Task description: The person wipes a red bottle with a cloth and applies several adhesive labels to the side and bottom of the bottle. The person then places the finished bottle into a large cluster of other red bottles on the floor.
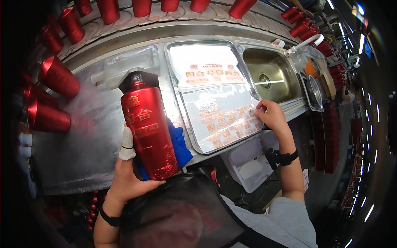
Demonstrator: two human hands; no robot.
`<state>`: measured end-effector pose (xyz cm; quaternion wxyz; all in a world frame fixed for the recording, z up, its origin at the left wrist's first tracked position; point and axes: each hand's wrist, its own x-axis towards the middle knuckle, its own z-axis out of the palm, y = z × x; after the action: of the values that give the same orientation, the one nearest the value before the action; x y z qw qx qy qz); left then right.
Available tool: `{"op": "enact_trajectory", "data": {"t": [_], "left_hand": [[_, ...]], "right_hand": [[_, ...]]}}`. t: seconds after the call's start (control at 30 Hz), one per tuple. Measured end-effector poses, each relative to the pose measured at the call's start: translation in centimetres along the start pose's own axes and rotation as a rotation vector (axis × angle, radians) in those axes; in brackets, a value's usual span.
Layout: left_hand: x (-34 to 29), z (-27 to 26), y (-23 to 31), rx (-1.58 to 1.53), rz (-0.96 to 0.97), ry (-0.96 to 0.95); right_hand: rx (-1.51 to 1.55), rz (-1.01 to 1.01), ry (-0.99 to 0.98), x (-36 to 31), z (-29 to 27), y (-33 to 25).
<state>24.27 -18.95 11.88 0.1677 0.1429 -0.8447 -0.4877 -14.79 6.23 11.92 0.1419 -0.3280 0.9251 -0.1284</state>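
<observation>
My left hand (126, 177) is wrapped round the lower part of a glossy red bottle (147, 132) with gold lettering and a raised relief near its base. The bottle stands tilted over the steel worktop, its narrow neck pointing away from me. White tape covers one finger of that hand. To the right, my right hand (271, 118) pinches a small gold decal at the right edge of a decal sheet (206, 136). This sheet lies in a shallow metal tray (193, 142), below a stack of white decal sheets (202, 56) with larger gold print. A blue cloth (178, 144) is partly hidden behind the bottle.
Red bottles (60, 76) stand along the left and on a conveyor (211, 12) at the back. A steel sink (266, 70) with a white faucet (308, 42) adjoins the tray. Below the worktop sits a white bin (250, 165). A metal bowl (315, 91) lies farther right.
</observation>
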Motion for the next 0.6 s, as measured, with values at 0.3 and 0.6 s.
{"op": "enact_trajectory", "data": {"t": [0.3,0.6], "left_hand": [[-0.2,0.5,0.0,-0.093,-0.020,0.013],[0.0,0.5,0.5,0.036,-0.012,0.002]], "right_hand": [[0.099,0.143,0.028,-3.8,-0.3,2.1],[0.287,0.385,0.255,-6.8,3.7,5.5]]}}
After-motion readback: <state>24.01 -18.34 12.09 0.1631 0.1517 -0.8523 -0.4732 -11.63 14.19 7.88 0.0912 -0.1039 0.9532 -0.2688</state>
